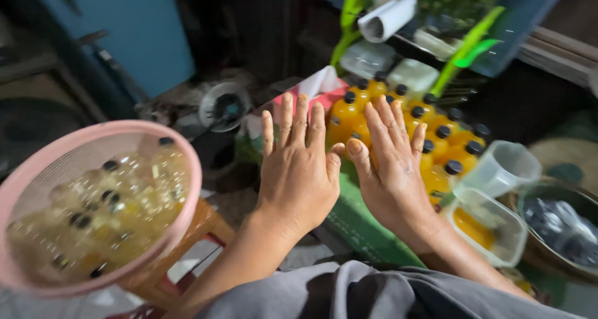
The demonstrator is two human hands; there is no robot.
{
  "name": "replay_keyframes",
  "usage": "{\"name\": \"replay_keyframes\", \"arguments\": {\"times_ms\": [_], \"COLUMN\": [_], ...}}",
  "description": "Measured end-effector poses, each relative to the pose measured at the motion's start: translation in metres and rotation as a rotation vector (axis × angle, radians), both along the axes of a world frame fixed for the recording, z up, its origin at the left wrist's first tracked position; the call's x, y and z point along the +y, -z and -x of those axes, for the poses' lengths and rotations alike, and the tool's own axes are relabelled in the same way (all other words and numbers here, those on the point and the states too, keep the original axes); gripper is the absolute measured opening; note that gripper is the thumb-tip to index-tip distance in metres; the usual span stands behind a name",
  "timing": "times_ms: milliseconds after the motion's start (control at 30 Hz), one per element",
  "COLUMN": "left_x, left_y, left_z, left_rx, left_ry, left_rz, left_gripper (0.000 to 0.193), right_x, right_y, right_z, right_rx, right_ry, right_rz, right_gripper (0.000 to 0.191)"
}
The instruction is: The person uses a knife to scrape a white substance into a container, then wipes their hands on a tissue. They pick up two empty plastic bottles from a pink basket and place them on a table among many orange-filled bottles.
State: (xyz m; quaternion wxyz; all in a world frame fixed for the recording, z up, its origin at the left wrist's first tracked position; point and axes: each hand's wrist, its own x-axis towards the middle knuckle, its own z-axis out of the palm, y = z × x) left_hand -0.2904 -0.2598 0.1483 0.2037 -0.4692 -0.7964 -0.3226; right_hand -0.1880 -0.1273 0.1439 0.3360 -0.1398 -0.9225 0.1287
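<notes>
We see both hands flat, fingers spread, holding nothing — left hand (pixel 298 169) and right hand (pixel 391 169) side by side, thumbs nearly touching. Just beyond the fingertips stand orange bottles (pixel 398 123) with black caps on the green table (pixel 358 222). Pink basin (pixel 93 207) of small bottles sits left on a wooden stool (pixel 199 232); clear jug (pixel 501 166) right.

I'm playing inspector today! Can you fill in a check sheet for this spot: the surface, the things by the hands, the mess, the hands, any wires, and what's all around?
Surface: green mat, partly covered.
Job's things: orange bottles with black caps, packed together.
Clutter: pink basket of clear bottles on a wooden stool; clear jug; plastic tub.
Grippers: left hand and right hand open, palms down, holding nothing.
Cables: nothing seen.
Surroundings: blue panel; dim, blurred background.
</notes>
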Motion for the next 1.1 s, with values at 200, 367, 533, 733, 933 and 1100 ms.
{"name": "replay_keyframes", "arguments": {"times_ms": [200,367,533,733,933,1100], "left_x": [-0.038,-0.057,-0.069,-0.079,-0.092,-0.111], "left_y": [-0.001,-0.005,-0.008,-0.006,-0.002,0.004], "left_z": [0.017,0.031,0.046,0.058,0.062,0.075], "left_rx": [0.003,0.001,0.031,0.009,-0.023,-0.038], "left_ry": [-0.228,-0.411,-0.541,-0.663,-0.761,-0.811], "left_rz": [0.028,0.058,0.05,0.046,0.052,0.021], "left_gripper": [0.068,0.065,0.064,0.065,0.066,0.066], "right_x": [-0.013,-0.024,-0.036,-0.044,-0.057,-0.077], "right_y": [0.004,0.006,0.003,0.005,0.005,0.005], "right_z": [0.045,0.089,0.126,0.156,0.175,0.195], "right_rx": [-0.01,-0.021,-0.004,-0.005,-0.042,-0.068], "right_ry": [-0.21,-0.368,-0.51,-0.645,-0.766,-0.829], "right_rz": [0.02,-0.017,0.006,0.005,0.007,-0.01], "right_gripper": [0.063,0.062,0.062,0.063,0.063,0.064]}}
